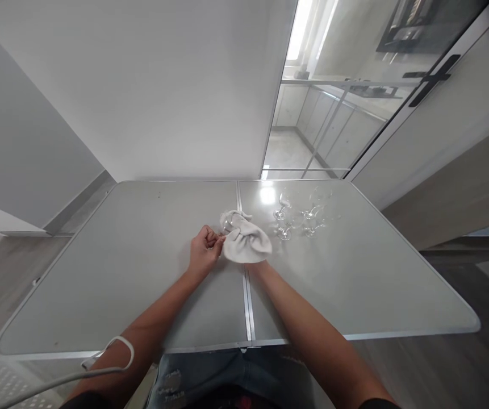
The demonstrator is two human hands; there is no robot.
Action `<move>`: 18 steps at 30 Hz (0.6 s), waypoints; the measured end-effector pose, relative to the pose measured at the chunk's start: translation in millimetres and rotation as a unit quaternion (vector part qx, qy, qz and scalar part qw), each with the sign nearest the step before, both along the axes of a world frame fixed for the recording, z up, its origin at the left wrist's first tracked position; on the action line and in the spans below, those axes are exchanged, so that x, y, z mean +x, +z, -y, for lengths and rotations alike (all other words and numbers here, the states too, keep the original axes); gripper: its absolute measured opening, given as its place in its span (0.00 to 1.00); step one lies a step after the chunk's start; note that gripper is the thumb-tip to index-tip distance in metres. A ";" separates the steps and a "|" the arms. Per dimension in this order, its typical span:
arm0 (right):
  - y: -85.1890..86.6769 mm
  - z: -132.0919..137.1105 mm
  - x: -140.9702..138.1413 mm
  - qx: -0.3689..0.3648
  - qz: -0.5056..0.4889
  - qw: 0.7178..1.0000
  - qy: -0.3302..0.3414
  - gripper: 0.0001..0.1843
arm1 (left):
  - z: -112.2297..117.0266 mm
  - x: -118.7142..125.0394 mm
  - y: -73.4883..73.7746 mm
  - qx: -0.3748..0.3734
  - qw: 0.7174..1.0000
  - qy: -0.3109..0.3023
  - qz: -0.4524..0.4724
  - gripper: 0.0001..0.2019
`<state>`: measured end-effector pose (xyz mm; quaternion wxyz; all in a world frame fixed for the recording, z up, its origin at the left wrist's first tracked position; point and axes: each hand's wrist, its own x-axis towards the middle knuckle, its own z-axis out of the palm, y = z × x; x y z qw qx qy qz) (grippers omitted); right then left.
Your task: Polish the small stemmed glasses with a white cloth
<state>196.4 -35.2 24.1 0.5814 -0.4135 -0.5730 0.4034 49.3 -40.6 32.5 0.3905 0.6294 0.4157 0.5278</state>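
Note:
My left hand (205,247) is closed in a pinch at the left edge of a white cloth (248,241), holding a clear stemmed glass (228,222). Only part of that glass shows, since the cloth wraps around much of it. My right hand (256,267) is under the cloth with its fingers hidden; the bunched fabric drapes over it. Several clear stemmed glasses (284,233) stand in a group on the table, to the right of the cloth.
The pale table (112,278) has a metal seam down its middle and a metal rim. A white wall (184,113) rises behind it, with a glass door (325,125) at the back right. A white cable (116,369) loops by my left forearm.

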 end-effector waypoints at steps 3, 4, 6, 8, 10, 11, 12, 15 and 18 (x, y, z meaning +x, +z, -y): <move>-7.6 4.2 -4.0 0.027 -0.005 0.999 -0.044 0.18 | -3.0 -2.0 2.9 0.002 0.998 0.029 -0.057 0.22; -9.0 6.2 -4.3 0.037 -0.001 0.998 -0.058 0.21 | -3.7 -2.6 2.2 0.007 0.996 0.032 -0.085 0.21; -8.8 10.1 -3.5 0.094 0.075 0.990 -0.074 0.26 | -4.0 -3.2 -1.0 0.037 0.989 0.024 -0.145 0.17; -4.4 13.3 -1.5 0.175 0.214 0.958 -0.079 0.26 | -3.0 -3.1 -5.6 0.091 0.976 0.010 -0.199 0.12; 2.3 15.4 0.8 0.220 0.329 0.913 -0.096 0.22 | -1.7 -3.0 -9.8 0.162 0.954 0.007 -0.251 0.08; 5.7 15.9 1.9 0.224 0.359 0.898 -0.116 0.20 | -1.2 -3.4 -11.1 0.203 0.938 0.012 -0.279 0.06; 8.5 16.2 2.9 0.219 0.372 0.891 -0.142 0.19 | -1.0 -4.3 -11.7 0.246 0.919 0.016 -0.308 0.06; 11.4 14.3 6.1 0.172 0.350 0.900 -0.195 0.14 | -3.5 -11.3 -9.7 0.369 0.847 0.004 -0.384 0.08; 6.6 8.0 10.0 0.085 0.265 0.941 -0.190 0.11 | -9.4 -23.8 -5.3 0.425 0.800 -0.054 -0.420 0.11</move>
